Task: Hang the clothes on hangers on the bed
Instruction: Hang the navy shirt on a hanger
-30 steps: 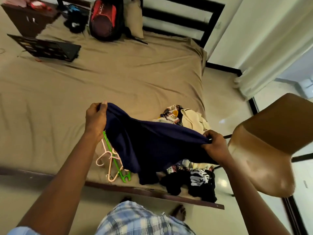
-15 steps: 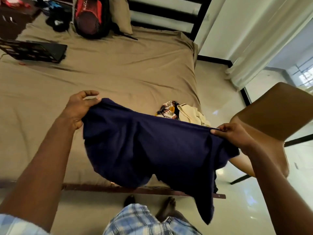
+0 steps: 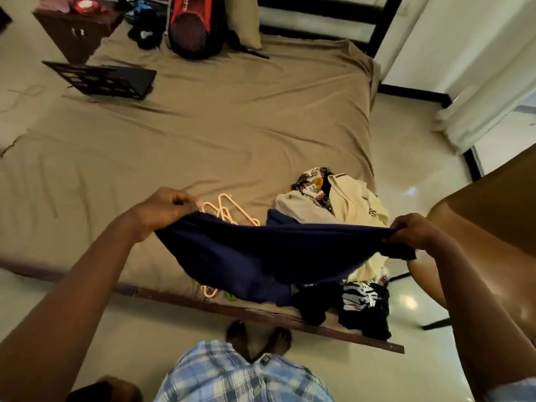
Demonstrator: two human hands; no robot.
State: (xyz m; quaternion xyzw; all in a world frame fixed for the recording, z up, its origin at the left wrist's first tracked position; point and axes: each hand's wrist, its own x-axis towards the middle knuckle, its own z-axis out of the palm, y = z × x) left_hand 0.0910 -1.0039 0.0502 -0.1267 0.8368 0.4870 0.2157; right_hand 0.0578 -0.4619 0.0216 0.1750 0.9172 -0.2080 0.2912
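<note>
A: Left grip (image 3: 165,208)?
B: Fingers curled, pinching one end of the navy shirt (image 3: 261,250). Held over the near part of the bed (image 3: 232,126), just beside the pink hangers (image 3: 229,211).
A: Right grip (image 3: 412,232)?
B: Closed tight on the other end, out past the bed's right edge, in front of the chair (image 3: 478,227).
A: And the shirt itself?
B: Stretched between the two as a sagging band. Top edge lifted clear, lower folds drooping to the near edge of the bed. Partly in front of the pile (image 3: 342,198) of pale and patterned clothes.
A: Different from half a second ago?
B: Yes. Then spread wide like a curtain, one corner dangling below the bed frame toward the floor. Now gathered narrower, nothing hanging past the frame.
A: Anything uncovered by that?
B: Hangers, hidden then, now showing above the top edge, with a pink hook and a green tip poking out beneath. Black garment (image 3: 362,303) at the bed's near corner back in sight too.
A: Same hold?
B: Same two ends, one in each grip.
A: Farther off?
B: Laptop (image 3: 107,79) and backpack (image 3: 193,27) at the far end of the bed, well apart from the shirt.
</note>
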